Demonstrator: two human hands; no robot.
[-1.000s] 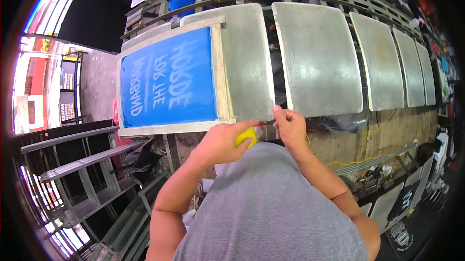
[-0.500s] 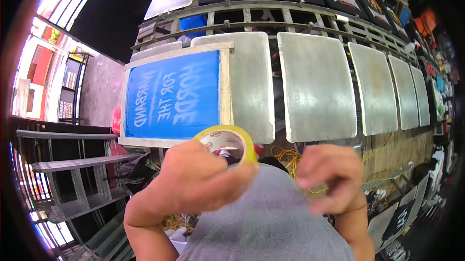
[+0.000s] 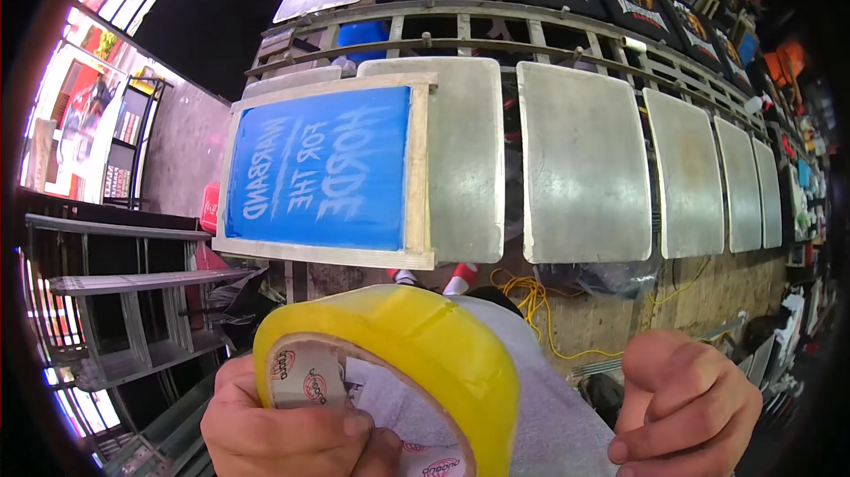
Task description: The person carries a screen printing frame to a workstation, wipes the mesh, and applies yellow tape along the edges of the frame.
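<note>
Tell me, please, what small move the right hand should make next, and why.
I would probably bring the right hand to the yellow tape roll to feel for a loose end: the left hand grips the roll by its ring, while the right, fingers curled, is apart from it.

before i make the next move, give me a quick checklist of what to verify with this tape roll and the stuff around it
1. Tape roll gripped: ok, the left hand holds its rim.
2. Right hand empty: cannot tell, its fingers are curled and could hide something small.
3. Loose tape end lifted: cannot tell, none stands out.
4. Blue screen clear of both hands: ok, it lies beyond them, partly over a grey board.
5. Floor beside the feet free of cords: not ok, a yellow cord lies in loops there.
</note>
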